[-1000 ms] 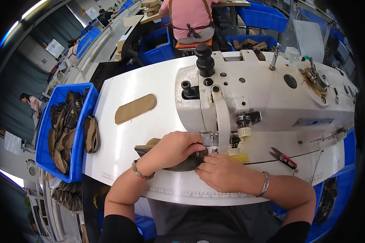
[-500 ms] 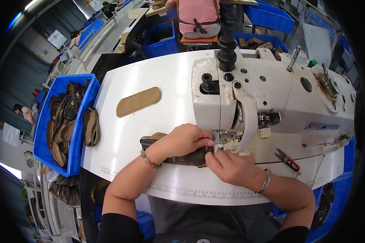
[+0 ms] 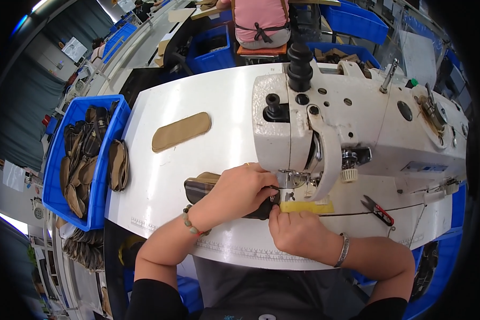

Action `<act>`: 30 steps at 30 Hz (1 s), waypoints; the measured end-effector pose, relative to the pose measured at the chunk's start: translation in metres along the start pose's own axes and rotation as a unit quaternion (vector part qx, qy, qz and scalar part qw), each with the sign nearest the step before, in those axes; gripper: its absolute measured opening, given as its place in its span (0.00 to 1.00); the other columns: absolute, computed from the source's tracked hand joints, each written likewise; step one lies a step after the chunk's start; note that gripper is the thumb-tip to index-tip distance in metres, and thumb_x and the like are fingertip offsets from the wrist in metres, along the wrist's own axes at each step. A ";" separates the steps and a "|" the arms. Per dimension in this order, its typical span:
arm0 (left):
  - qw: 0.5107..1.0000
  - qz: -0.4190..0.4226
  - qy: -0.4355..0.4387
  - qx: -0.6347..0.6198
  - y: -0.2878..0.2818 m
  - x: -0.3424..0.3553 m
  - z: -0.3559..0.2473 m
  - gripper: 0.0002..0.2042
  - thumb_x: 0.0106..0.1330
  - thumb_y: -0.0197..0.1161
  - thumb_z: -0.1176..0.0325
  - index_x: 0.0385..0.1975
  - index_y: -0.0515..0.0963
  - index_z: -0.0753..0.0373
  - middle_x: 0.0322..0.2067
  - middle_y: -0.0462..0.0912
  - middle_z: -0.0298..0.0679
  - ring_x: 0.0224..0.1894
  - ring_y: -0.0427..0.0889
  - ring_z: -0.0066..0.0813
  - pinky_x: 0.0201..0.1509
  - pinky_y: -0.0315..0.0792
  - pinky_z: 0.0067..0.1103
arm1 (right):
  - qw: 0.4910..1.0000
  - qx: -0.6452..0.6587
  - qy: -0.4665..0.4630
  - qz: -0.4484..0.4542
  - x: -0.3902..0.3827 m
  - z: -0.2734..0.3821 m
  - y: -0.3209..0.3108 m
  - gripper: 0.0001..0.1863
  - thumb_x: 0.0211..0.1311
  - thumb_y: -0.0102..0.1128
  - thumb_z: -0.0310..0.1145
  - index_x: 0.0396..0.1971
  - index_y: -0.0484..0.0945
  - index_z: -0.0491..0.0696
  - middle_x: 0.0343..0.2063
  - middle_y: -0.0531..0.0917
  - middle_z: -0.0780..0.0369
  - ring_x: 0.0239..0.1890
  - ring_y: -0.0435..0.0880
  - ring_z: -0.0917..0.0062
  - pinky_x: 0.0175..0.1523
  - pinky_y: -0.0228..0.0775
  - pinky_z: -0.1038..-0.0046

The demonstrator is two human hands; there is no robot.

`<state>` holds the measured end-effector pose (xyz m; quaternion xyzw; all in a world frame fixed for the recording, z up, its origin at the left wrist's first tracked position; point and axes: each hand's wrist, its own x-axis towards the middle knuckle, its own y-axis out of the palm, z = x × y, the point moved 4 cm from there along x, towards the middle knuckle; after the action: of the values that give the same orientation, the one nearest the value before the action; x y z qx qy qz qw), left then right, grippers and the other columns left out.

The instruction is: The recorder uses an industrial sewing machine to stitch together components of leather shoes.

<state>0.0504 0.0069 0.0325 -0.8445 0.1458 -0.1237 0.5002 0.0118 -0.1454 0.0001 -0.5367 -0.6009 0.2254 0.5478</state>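
A dark plaid pouch (image 3: 200,185) with a tan edge lies on the white sewing table, just left of the presser foot (image 3: 293,178) of the sewing machine (image 3: 274,114). My left hand (image 3: 240,189) lies across it, with thumb and fingers pinched on its right end. Against that same end, lower down, my right hand (image 3: 301,232) closes its thumb and fingertips on the pouch's edge. Both hands cover much of the pouch. A dark cord or strip runs rightward from near my right hand over a yellow strip (image 3: 317,206) on the machine bed.
Behind the pouch lies a tan oval fabric piece (image 3: 181,132). Red-handled thread snips (image 3: 378,210) rest at the right. A blue bin (image 3: 98,202) of sewn pieces stands at the left, another pouch (image 3: 118,165) beside it. A person in pink (image 3: 261,21) sits ahead.
My right hand has drawn down and a little left, away from the presser foot, baring the yellow strip. My left hand has shifted slightly and stays on the pouch.
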 end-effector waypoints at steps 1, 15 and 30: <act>1.000 0.008 -0.003 -0.006 0.001 0.001 0.000 0.05 0.60 0.67 0.67 0.32 0.82 0.59 0.28 0.83 0.42 0.35 0.83 0.44 0.36 0.76 0.34 | 1.000 0.000 0.000 0.000 -0.001 0.000 0.000 0.09 0.50 0.62 0.26 0.32 0.82 0.39 0.16 0.73 0.69 0.16 0.73 0.84 0.21 0.62 0.81; 0.999 0.018 -0.036 0.005 0.013 0.005 0.011 0.07 0.56 0.70 0.63 0.33 0.84 0.56 0.23 0.80 0.44 0.33 0.82 0.45 0.35 0.75 0.35 | 0.999 0.023 0.013 -0.036 -0.002 0.001 -0.003 0.06 0.49 0.64 0.25 0.28 0.83 0.39 0.13 0.70 0.70 0.14 0.72 0.85 0.19 0.60 0.81; 0.999 0.008 -0.052 0.007 0.024 0.010 0.016 0.07 0.55 0.70 0.66 0.31 0.84 0.61 0.26 0.80 0.46 0.35 0.80 0.47 0.38 0.75 0.36 | 0.996 0.045 0.033 0.068 -0.005 -0.004 -0.009 0.17 0.50 0.59 0.27 0.41 0.82 0.36 0.16 0.73 0.69 0.16 0.75 0.83 0.20 0.66 0.79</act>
<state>0.0619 0.0052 0.0051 -0.8450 0.1255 -0.0767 0.5142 0.0108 -0.1544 0.0066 -0.5580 -0.5339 0.2708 0.5747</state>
